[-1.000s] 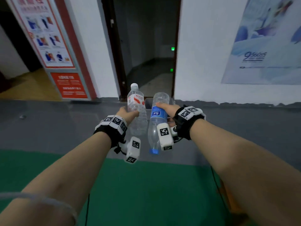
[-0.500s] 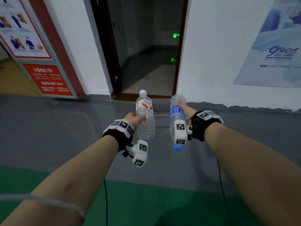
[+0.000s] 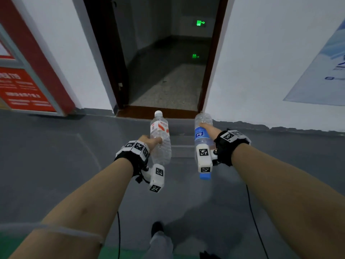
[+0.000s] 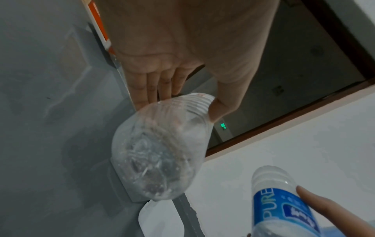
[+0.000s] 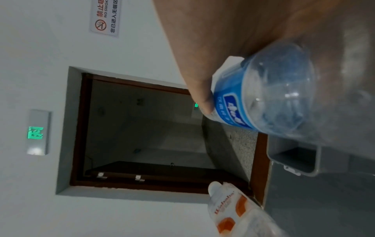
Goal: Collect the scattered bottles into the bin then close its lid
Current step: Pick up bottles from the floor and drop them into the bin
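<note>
Left hand (image 3: 151, 141) grips a clear orange-labelled bottle (image 3: 160, 139), right hand (image 3: 209, 128) a clear blue-labelled bottle (image 3: 202, 139); the open grey bin (image 5: 294, 158) awaits both, lid unclosed.

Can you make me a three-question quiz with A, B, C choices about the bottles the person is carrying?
1. Where is the bin?
A. On the floor by the doorway
B. On a table
C. In the person's left hand

2. What colour is the cap on the bottle in the right hand?
A. Red
B. Blue
C. Green

3. How is the bin's top?
A. Shut
B. Taped over
C. Open

Answers:
1. A: the right wrist view shows the grey bin on the grey floor next to the doorway.
2. B: the blue-label bottle hangs cap down, and the cap is blue in the head view.
3. C: the right wrist view looks into its hollow inside. The left hand holds the red-label bottle cap up, so neither bottle is in yet.
</note>
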Motion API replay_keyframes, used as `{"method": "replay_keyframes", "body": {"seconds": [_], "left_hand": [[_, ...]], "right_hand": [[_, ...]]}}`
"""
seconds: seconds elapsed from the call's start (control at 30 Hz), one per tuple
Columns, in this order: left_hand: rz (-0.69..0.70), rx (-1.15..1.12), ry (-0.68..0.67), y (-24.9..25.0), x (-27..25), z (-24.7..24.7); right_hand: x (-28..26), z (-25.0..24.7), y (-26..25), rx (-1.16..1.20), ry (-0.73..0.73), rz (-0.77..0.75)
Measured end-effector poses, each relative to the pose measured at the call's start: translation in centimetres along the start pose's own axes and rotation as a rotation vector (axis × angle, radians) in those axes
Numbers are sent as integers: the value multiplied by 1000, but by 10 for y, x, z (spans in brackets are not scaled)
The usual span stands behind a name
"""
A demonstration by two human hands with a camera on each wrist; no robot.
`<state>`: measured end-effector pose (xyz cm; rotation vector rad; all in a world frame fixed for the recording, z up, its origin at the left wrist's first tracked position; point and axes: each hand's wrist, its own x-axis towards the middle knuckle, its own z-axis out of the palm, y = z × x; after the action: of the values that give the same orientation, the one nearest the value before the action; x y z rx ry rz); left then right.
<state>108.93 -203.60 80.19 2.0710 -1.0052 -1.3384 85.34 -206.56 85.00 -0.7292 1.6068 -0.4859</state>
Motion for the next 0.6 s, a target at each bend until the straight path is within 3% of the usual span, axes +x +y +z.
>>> {"method": "replay_keyframes", "body": {"seconds": [0.17,0.33,0.6], "left_hand": [[-71,30,-43,66,110,-30],[-108,29,-86,101,201,-38],[-216,35,-64,138,389,-30]], "right_hand": [[83,22,-91,0,64,-25],[193,49,-144,-10,92,51],[369,90,-243,-242,5,110]]}}
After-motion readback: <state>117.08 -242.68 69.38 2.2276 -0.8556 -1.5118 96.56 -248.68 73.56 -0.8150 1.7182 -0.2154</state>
